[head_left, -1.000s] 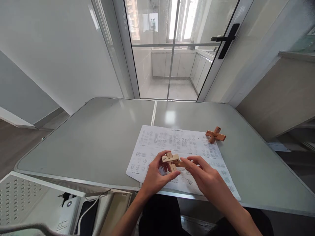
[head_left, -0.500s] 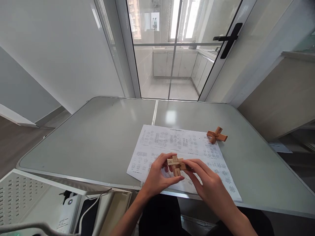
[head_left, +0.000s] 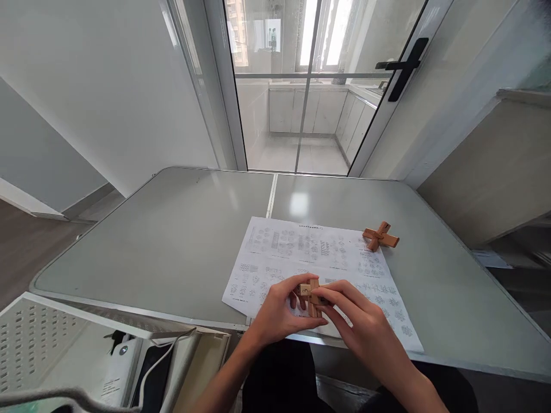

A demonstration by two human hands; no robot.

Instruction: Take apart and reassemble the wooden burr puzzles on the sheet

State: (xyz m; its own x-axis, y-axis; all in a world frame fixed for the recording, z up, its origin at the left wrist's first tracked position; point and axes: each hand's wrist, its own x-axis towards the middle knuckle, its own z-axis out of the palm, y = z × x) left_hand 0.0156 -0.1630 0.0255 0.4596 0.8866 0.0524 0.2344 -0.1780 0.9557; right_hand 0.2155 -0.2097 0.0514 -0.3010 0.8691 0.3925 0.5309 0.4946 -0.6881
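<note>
A small wooden burr puzzle (head_left: 314,299) of interlocked light-brown blocks is held between both hands, just above the near part of a printed sheet. My left hand (head_left: 279,307) grips it from the left, with fingers over its top and the thumb beneath. On its right side, my right hand (head_left: 355,310) pinches a block with thumb and fingertips, covering part of it. The white instruction sheet (head_left: 297,244), printed with rows of small diagrams, lies flat under the hands. A second, darker wooden cross-shaped puzzle (head_left: 381,236) rests at the sheet's upper right corner.
The grey table (head_left: 172,246) has a raised metal seam and rounded corners. A white perforated basket (head_left: 55,344) at the lower left holds a white box (head_left: 123,367) and a cable (head_left: 150,373). Beyond the table stands a glass door with a black handle (head_left: 404,69).
The puzzle has turned in my hands and shifted slightly right and down. My right fingers have moved further over its right side, and my left thumb has slid right beneath it.
</note>
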